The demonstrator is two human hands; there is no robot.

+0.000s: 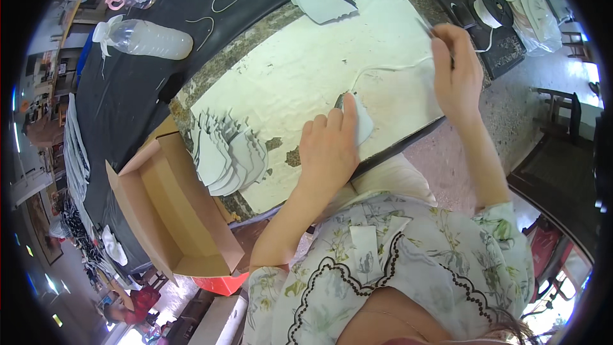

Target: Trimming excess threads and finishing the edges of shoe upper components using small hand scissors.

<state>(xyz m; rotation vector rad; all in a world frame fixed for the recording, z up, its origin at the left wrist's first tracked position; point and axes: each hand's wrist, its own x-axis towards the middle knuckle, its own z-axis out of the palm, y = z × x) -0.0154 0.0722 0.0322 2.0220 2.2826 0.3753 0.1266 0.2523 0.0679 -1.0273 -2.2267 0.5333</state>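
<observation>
Pale sheet, left hand holding half-hidden white piece, right hand gripping cord

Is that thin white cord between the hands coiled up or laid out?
Laid out: the thin white cord runs in one loose curve across the stained white sheet, from the right hand toward the left hand.

White cord; pale grey piece; brown box; white blouse, green floral.
</observation>
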